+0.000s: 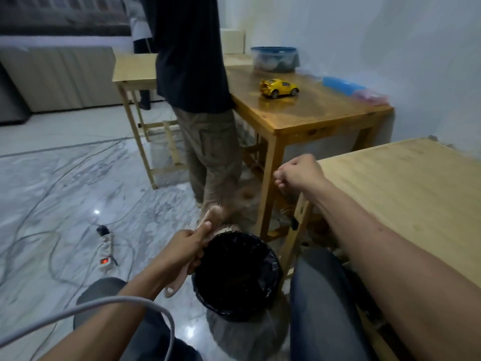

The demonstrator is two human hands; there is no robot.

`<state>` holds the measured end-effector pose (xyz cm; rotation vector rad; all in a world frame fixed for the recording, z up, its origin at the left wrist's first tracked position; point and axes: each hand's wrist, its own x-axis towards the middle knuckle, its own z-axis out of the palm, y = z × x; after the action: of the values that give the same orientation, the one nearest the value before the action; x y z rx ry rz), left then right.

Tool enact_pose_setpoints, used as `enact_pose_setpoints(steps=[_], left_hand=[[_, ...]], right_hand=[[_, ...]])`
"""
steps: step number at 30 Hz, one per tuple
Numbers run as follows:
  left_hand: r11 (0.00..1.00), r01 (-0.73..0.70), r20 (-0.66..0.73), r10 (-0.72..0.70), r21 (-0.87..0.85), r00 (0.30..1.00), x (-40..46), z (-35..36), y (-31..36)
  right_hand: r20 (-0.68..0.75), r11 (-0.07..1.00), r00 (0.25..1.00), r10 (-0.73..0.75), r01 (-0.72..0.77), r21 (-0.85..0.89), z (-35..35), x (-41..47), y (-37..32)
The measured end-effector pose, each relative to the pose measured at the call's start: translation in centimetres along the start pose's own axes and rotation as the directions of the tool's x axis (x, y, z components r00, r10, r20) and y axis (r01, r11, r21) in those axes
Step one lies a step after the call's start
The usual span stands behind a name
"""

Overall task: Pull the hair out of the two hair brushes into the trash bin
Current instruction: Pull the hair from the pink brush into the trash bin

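Observation:
My left hand (183, 247) grips the handle of a pale pink hair brush (210, 216), whose bristled head points up and away, just left of and above the trash bin (273, 267). The bin is lined with a black bag and stands on the floor between my knees. My right hand (296, 173) is raised well above the bin with its fingers closed. Whether hair is pinched in it is too fine to tell. No second brush shows.
A person (200, 100) stands just beyond the bin against a wooden table (312, 118) carrying a yellow toy car (279, 87) and a lidded container (274, 58). A light wooden table (416, 183) is at my right. A power strip (105, 252) and cables lie on the marble floor at left.

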<state>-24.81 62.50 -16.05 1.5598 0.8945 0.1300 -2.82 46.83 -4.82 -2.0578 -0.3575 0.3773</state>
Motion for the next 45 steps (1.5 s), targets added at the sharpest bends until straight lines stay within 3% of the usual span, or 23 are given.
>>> enact_pose_setpoints(steps=[4,9,15,17,19,21,23,25,29,34,37,39,41,43,45], left_hand=[[0.996,0.080,-0.165,-0.083,-0.027,0.983,0.6,-2.9,-3.7],[0.996,-0.010,-0.234,0.031,0.090,0.972,0.8,-2.3,-3.5],[0.971,-0.040,-0.241,0.098,0.234,0.966,1.6,-1.7,-2.3],[0.967,-0.046,-0.222,0.103,0.250,0.969,1.8,-1.4,-1.9],[0.966,-0.067,-0.186,0.116,0.249,0.976,2.1,-0.9,-1.5],[0.956,-0.106,-0.144,0.150,0.273,0.978,2.3,-0.2,-1.0],[0.945,-0.136,-0.118,0.178,0.298,0.977,2.5,0.3,-0.4],[0.954,-0.141,-0.132,0.181,0.265,0.974,2.6,0.4,0.2],[0.990,-0.132,-0.262,0.141,0.052,0.955,2.9,-0.9,0.9],[0.987,-0.135,-0.241,0.152,0.083,0.959,3.3,-1.2,0.7],[0.975,-0.135,-0.225,0.174,0.177,0.959,3.7,-0.5,0.0],[0.962,-0.128,-0.213,0.181,0.239,0.960,4.0,-0.2,-0.4],[0.949,-0.121,-0.202,0.185,0.292,0.962,4.1,0.2,-0.5],[0.937,-0.117,-0.197,0.190,0.329,0.962,4.3,0.8,-0.5],[0.926,-0.115,-0.202,0.198,0.361,0.959,4.2,1.4,-0.2]], right_hand=[[0.185,0.999,0.983,0.002,0.005,-0.042,-0.1,1.7,-0.9],[0.402,0.974,0.915,0.032,0.061,-0.217,6.3,2.5,0.9],[0.496,0.899,0.858,0.131,0.108,-0.424,9.2,2.8,3.5],[0.576,0.908,0.800,0.169,0.102,-0.407,9.2,3.2,3.8],[0.698,0.941,0.692,0.183,0.081,-0.327,9.4,3.3,4.3],[0.746,0.963,0.652,0.135,0.090,-0.253,10.2,3.0,5.2],[0.717,0.971,0.696,0.039,0.142,-0.191,11.2,2.7,6.4],[0.608,0.963,0.793,-0.026,0.184,-0.198,11.8,2.8,7.6],[0.442,0.924,0.896,0.035,0.140,-0.356,11.7,3.4,10.1],[0.441,0.913,0.882,0.166,0.031,-0.406,11.9,3.4,11.5],[0.577,0.916,0.767,0.280,-0.034,-0.400,11.4,3.4,10.0],[0.601,0.937,0.753,0.269,-0.061,-0.344,11.0,3.5,8.8],[0.588,0.980,0.785,0.195,-0.141,-0.137,10.7,3.7,8.1],[0.627,0.963,0.764,0.153,-0.256,0.078,10.6,3.7,7.7],[0.639,0.941,0.764,0.085,-0.272,0.200,10.7,3.5,7.5]])
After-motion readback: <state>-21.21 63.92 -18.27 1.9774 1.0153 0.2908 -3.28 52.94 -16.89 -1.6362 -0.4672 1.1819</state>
